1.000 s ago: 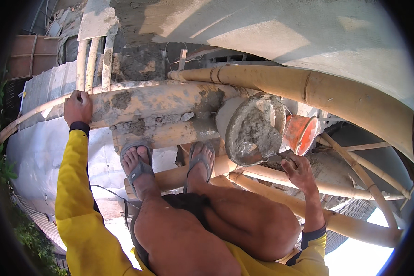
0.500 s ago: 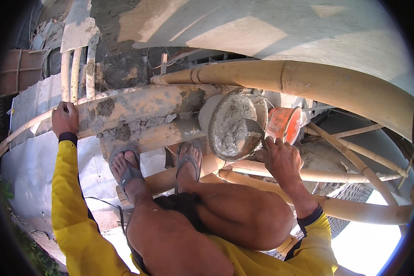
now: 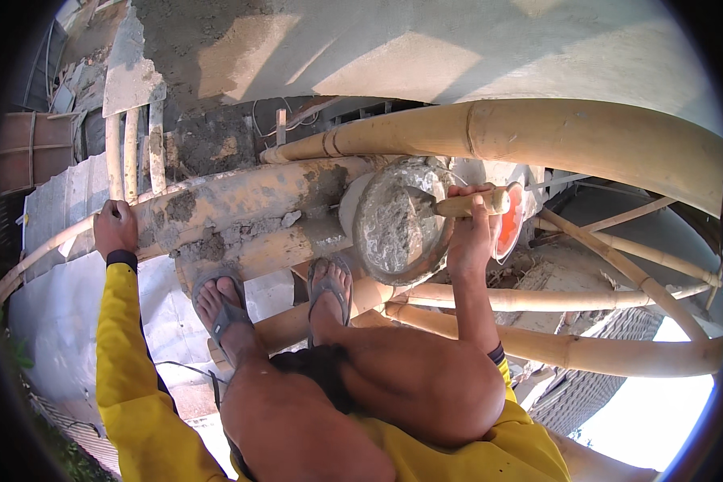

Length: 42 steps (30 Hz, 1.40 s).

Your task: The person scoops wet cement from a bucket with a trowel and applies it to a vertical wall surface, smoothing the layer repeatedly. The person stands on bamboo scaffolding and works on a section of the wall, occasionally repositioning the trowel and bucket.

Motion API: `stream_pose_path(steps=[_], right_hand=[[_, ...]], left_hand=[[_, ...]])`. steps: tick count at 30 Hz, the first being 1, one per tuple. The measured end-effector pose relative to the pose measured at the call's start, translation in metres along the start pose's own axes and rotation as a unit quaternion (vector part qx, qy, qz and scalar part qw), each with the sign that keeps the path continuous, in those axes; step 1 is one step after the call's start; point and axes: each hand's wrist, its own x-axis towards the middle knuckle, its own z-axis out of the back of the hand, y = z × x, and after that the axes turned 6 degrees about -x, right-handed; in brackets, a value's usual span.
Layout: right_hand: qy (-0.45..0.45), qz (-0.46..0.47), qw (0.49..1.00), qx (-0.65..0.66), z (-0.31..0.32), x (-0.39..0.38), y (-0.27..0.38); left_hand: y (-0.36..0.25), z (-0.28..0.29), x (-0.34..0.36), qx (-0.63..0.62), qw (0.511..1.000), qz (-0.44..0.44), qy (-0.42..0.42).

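My left hand (image 3: 116,228) is closed around the thin bamboo pole (image 3: 63,229) at the far left. In my right hand (image 3: 469,241) is a trowel, its pale wooden handle (image 3: 455,206) pointing right with the thumb along it. The trowel's blade (image 3: 419,200) dips into wet grey mortar (image 3: 390,225). A round mortar-caked bucket (image 3: 439,255) holds that mortar, tilted toward me. Just right of my right hand stands an orange-red bucket (image 3: 509,225), partly hidden behind the hand and handle.
My feet in grey flip-flops (image 3: 230,315) rest on mortar-spattered bamboo (image 3: 257,253). A thick bamboo pole (image 3: 570,132) crosses in front of a grey plastered wall (image 3: 426,48). More bamboo poles (image 3: 554,300) cross below right. Metal sheeting (image 3: 169,301) lies below left.
My right hand has moved away from me and slightly left, and its grip has turned so the trowel's handle now shows. My left hand keeps its hold on the pole.
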Motion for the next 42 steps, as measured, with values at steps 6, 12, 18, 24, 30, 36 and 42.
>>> stream_pose_path(steps=[6,12,18,24,30,36,42], right_hand=[[0.022,-0.056,0.994,0.089,0.03,0.003,-0.001],[-0.094,0.027,0.978,0.182,0.01,0.052,0.032],[0.254,0.022,0.936,0.242,-0.004,0.008,0.002],[0.319,-0.088,0.94,0.086,0.043,0.03,0.008],[0.072,0.072,0.978,0.182,0.056,0.058,0.013],[0.045,-0.011,0.972,0.231,0.023,0.009,-0.039],[0.14,-0.044,0.971,0.191,0.084,0.027,0.027]], left_hand=[[0.001,-0.003,0.001,0.007,1.0,0.027,0.014],[0.009,-0.006,0.005,0.036,0.999,0.001,0.007],[0.01,-0.005,0.003,0.04,0.999,0.008,-0.012],[0.006,-0.002,0.003,0.026,1.0,-0.015,-0.004],[0.007,-0.004,0.003,0.049,0.998,-0.027,-0.016],[0.013,-0.006,0.007,0.023,0.999,-0.03,-0.004],[0.009,-0.002,0.005,0.038,0.999,-0.012,0.007]])
